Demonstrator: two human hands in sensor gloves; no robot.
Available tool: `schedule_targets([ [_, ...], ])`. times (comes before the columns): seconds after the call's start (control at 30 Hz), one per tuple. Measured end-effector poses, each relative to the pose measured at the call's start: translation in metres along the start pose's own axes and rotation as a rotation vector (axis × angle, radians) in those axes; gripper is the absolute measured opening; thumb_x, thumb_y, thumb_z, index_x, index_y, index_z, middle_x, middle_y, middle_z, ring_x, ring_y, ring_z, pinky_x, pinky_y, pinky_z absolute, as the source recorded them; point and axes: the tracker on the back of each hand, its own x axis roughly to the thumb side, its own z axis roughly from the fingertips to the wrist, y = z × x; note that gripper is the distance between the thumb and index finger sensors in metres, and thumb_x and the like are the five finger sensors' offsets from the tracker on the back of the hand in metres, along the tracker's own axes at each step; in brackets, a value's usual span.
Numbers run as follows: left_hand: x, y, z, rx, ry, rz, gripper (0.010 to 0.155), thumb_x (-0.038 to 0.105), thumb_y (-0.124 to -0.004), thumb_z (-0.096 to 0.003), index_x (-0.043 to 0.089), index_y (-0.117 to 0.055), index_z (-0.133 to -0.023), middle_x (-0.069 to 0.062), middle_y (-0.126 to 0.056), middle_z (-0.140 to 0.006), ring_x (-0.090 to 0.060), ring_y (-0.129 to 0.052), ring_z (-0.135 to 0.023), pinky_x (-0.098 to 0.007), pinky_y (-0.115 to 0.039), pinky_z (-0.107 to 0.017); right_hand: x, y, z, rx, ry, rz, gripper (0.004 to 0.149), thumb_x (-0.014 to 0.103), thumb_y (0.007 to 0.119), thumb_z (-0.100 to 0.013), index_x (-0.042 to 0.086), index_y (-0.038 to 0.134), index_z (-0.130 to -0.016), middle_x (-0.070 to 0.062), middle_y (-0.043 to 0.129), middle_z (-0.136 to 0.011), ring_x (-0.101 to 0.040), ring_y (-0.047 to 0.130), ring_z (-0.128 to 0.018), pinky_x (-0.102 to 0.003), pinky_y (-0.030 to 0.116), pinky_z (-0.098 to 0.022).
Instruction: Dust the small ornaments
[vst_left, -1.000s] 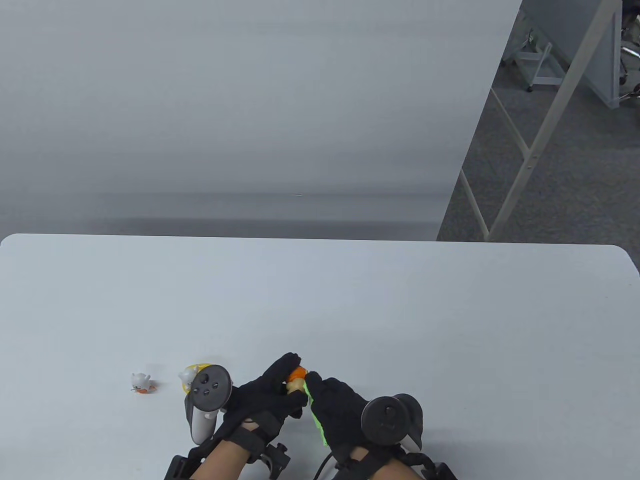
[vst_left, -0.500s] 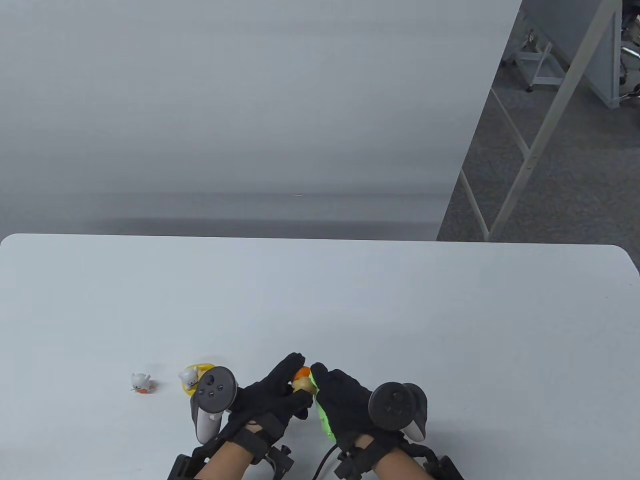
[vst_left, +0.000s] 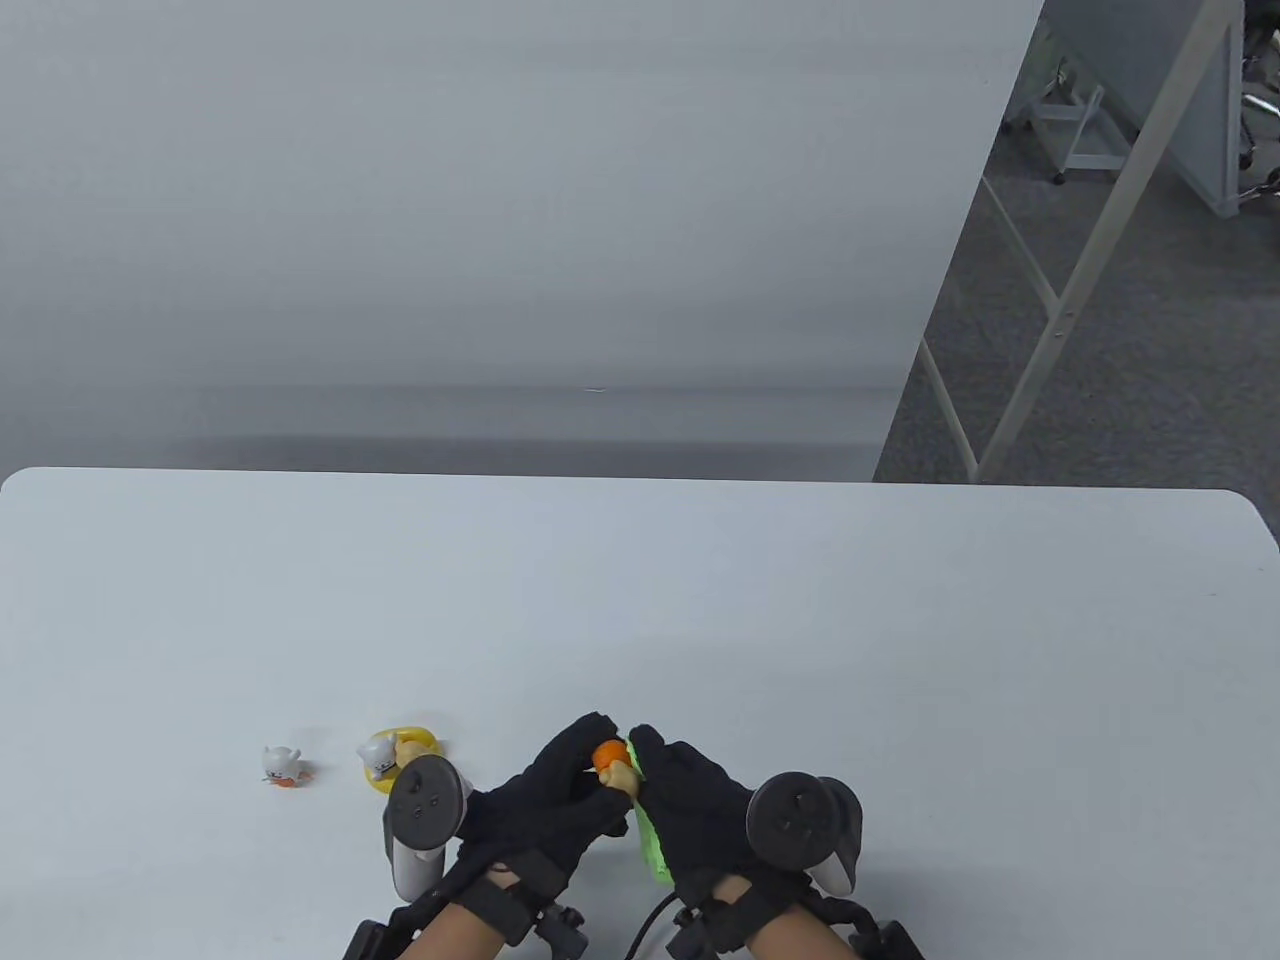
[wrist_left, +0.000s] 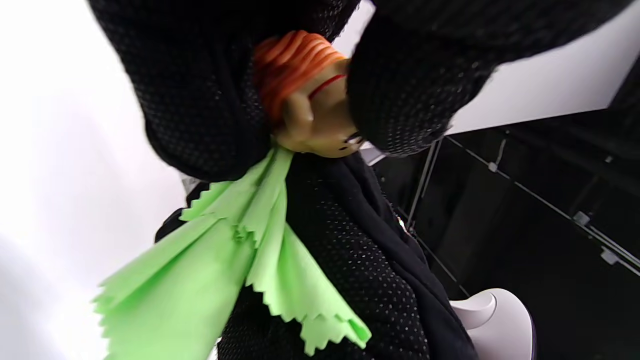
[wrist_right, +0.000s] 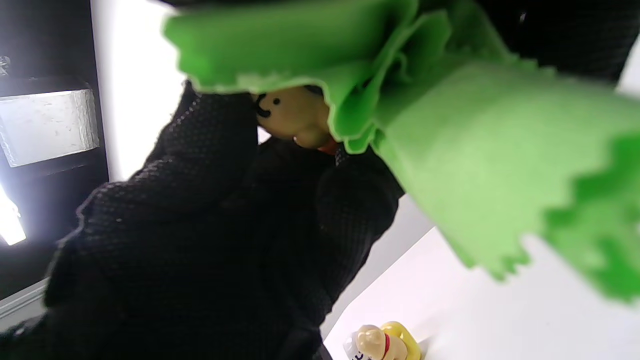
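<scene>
While the left hand (vst_left: 545, 800) grips the small tan figurine with ridged orange hair (vst_left: 612, 764) between thumb and fingers, the right hand (vst_left: 690, 800) holds a bright green microfibre cloth with zigzag-cut edges (vst_left: 650, 835) and presses it against the figurine's side. Both hands sit just above the near edge of the pale grey table (vst_left: 800, 620), touching each other around the figurine. Left wrist view: the figurine's orange hair and tan face show between the black glove fingers (wrist_left: 200, 100), and the cloth hangs loose below it. Right wrist view: the cloth covers the figurine's top, face still visible.

Left of the hands, on the table: a yellow ring-shaped holder with a white cat figure and a tan dog figure in it (vst_left: 395, 755), just beside the left tracker. Further left, well apart: a small white cat figure on an orange base (vst_left: 282, 766).

Count: three ornaments, one cloth.
</scene>
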Motion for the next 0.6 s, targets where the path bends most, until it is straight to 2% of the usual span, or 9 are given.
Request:
schedule_targets([
  [0.07,0.003,-0.001,-0.003,-0.066,-0.001,0.004,0.081,0.029,-0.093,-0.0457,-0.007,-0.057,-0.109,-0.042,-0.061,-0.106,-0.053,-0.101,-0.074,-0.049,-0.100,-0.048,-0.004,-0.003,-0.001,0.017,0.030,-0.006,0.048,0.009,0.078,-0.054,-0.006,0.067,-0.097,-0.041,0.087,-0.077,-0.048,0.096,-0.052,-0.072,0.082,-0.044],
  [0.13,0.007,-0.005,-0.004,-0.163,-0.003,-0.063,0.081,0.026,-0.093,-0.0454,-0.007,-0.056,-0.109,-0.043,-0.059,-0.107,-0.055,-0.099,-0.076,-0.051,-0.099,-0.050,-0.012,-0.004,-0.003,0.024,0.064,-0.042,0.047,0.009,0.078,-0.054,-0.005,0.068,-0.097,-0.041,0.087,-0.076,-0.049,0.095,-0.052,-0.072,0.081,-0.044],
  [0.23,0.007,-0.004,-0.002,-0.070,0.040,-0.124,0.081,0.027,-0.092,-0.0428,-0.008,-0.058,-0.108,-0.042,-0.064,-0.105,-0.054,-0.102,-0.073,-0.049,-0.101,-0.047,-0.010,0.002,-0.003,0.035,0.053,0.003,0.047,0.008,0.077,-0.053,-0.006,0.067,-0.097,-0.042,0.087,-0.076,-0.048,0.095,-0.051,-0.072,0.082,-0.043],
  [0.3,0.005,0.005,-0.001,0.052,0.071,-0.207,0.081,0.028,-0.089,-0.0443,-0.011,-0.056,-0.107,-0.044,-0.063,-0.103,-0.053,-0.102,-0.071,-0.048,-0.102,-0.046,-0.002,0.009,-0.004,0.078,-0.029,-0.034,0.047,0.009,0.078,-0.053,-0.007,0.067,-0.096,-0.042,0.087,-0.074,-0.048,0.096,-0.050,-0.072,0.083,-0.042],
  [0.37,-0.003,0.016,-0.002,0.086,0.110,-0.165,0.081,0.028,-0.088,-0.0444,-0.012,-0.055,-0.107,-0.046,-0.063,-0.102,-0.053,-0.102,-0.070,-0.048,-0.102,-0.045,0.010,0.018,-0.001,0.078,-0.033,-0.004,0.048,0.009,0.078,-0.053,-0.006,0.067,-0.097,-0.041,0.088,-0.075,-0.047,0.096,-0.051,-0.072,0.083,-0.043],
  [0.47,-0.007,0.020,-0.002,0.032,0.078,-0.060,0.081,0.027,-0.087,-0.0457,-0.011,-0.053,-0.108,-0.045,-0.060,-0.105,-0.054,-0.099,-0.074,-0.051,-0.100,-0.048,0.015,0.019,-0.005,0.058,-0.021,0.038,0.047,0.010,0.078,-0.053,-0.006,0.067,-0.097,-0.041,0.088,-0.075,-0.047,0.096,-0.051,-0.072,0.083,-0.043],
  [0.5,-0.005,0.018,-0.003,-0.024,0.042,-0.029,0.081,0.026,-0.088,-0.0456,-0.010,-0.053,-0.109,-0.044,-0.060,-0.105,-0.055,-0.099,-0.075,-0.051,-0.099,-0.048,0.010,0.016,-0.006,-0.011,0.033,0.027,0.047,0.009,0.078,-0.053,-0.006,0.068,-0.097,-0.041,0.088,-0.075,-0.048,0.096,-0.051,-0.072,0.082,-0.043],
  [0.6,0.001,0.005,-0.004,-0.125,0.004,0.016,0.081,0.025,-0.089,-0.0455,-0.008,-0.053,-0.110,-0.043,-0.059,-0.107,-0.055,-0.097,-0.078,-0.053,-0.098,-0.050,-0.005,0.008,-0.009,-0.025,0.096,0.018,0.047,0.009,0.078,-0.054,-0.006,0.068,-0.097,-0.041,0.088,-0.075,-0.048,0.096,-0.050,-0.072,0.082,-0.043],
])
